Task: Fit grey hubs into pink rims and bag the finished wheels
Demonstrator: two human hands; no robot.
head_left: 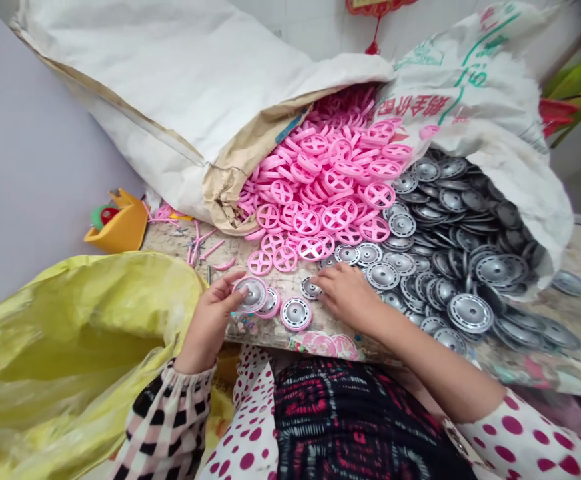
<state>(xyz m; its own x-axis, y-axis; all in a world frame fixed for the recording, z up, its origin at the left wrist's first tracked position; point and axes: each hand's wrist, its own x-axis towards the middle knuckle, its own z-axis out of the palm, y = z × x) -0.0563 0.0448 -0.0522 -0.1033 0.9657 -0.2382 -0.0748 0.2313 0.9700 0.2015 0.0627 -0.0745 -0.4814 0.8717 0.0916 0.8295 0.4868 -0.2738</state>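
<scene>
The left hand (215,297) pinched a pink-rimmed disc (249,294) by its edge above the surface (271,335), a grip that seemed chosen to leave its silver face uncovered. The right hand (348,293) reached a small grey disc (310,288) with its fingertips; whether it grasped or merely touched the piece could not be told. Between the hands lay two more pink-edged discs (295,313), probably set there to be near both. A white sack (170,87) and a printed sack (515,133) lay with their mouths toward the worker, apparently so that pink wheels (325,180) and grey discs (470,313) spilled within reach. The sacks' depths were hidden, as was the held disc's underside; the yellow bag (80,300) was cut off at left, and objects at far right were blurred.
</scene>
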